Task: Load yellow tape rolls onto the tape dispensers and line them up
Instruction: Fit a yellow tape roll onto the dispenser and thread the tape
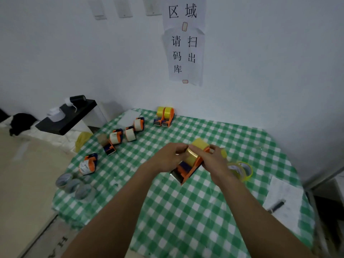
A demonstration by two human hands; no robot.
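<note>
**Both hands closed on a dispenser and its yellow roll, mid-tabletop**

At the left edge of the tabletop, which wears a green-and-white checked cloth, three clear tape rolls lie in a short row, touching or nearly so. Just beyond them lies a dispenser with white tape. Further along, running toward the far edge, is a loose diagonal of four more white-taped dispensers, the nearest tipped over. A white sheet lies flat at the far edge.

Against the far edge, side by side and touching, stand two loaded yellow dispensers.

Around the middle, the left hand has its fingers curled round the left side of a yellow tape roll, thumb and fingertips pinching it. The roll sits in an orange dispenser, which is tilted, with its blade end pointing toward the near edge. I cannot tell whether it touches the cloth. The right hand grips the dispenser's orange right side, fingers wrapped behind it. The roll lies directly between the two hands.

Just right of the right hand, two loose yellow rolls lie together on the cloth. Near the right edge is a sheet of paper with a dark pen lying on it.
</note>
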